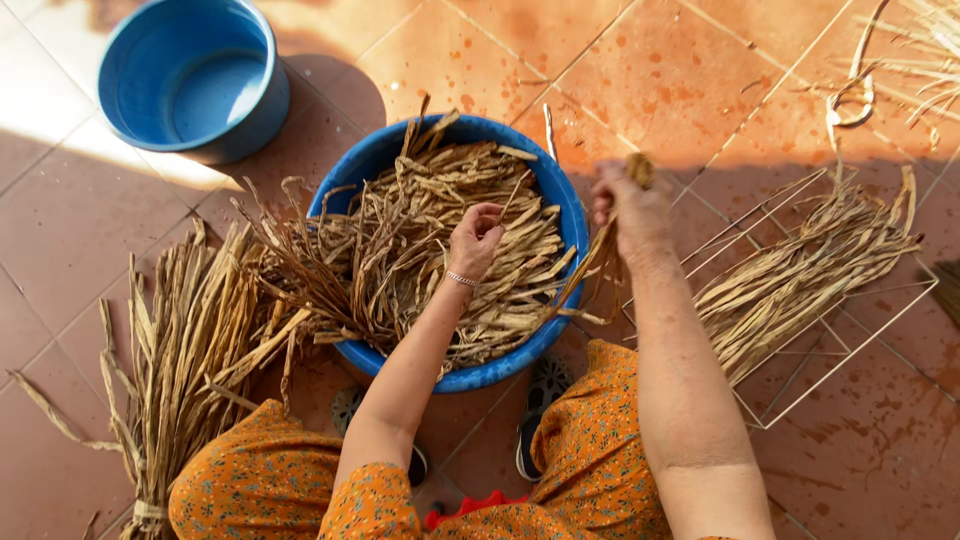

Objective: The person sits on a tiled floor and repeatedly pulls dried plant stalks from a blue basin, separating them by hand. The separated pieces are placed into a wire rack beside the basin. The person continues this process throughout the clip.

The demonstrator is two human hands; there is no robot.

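Dried tan plant strips (440, 250) fill the large blue basin (560, 195) on the tiled floor (60, 250). The left hand (475, 238) hovers over the heap, fingers curled together, seemingly pinching a strand to separate it. The right hand (632, 205), blurred, is clenched on a strip (590, 262) lifted past the basin's right rim. Sorted strips (810, 265) lie on a wire rack (880, 330); an empty blue basin (190, 75) stands beyond.

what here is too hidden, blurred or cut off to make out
Head view only:
- Right hand: motion-blurred, so its grip on the dry strip is unclear.
- Big blue basin: its inside is hidden by dried strips.
- Floor bundle: cut off by the bottom edge.
- Left hand: fingertips curled out of sight.
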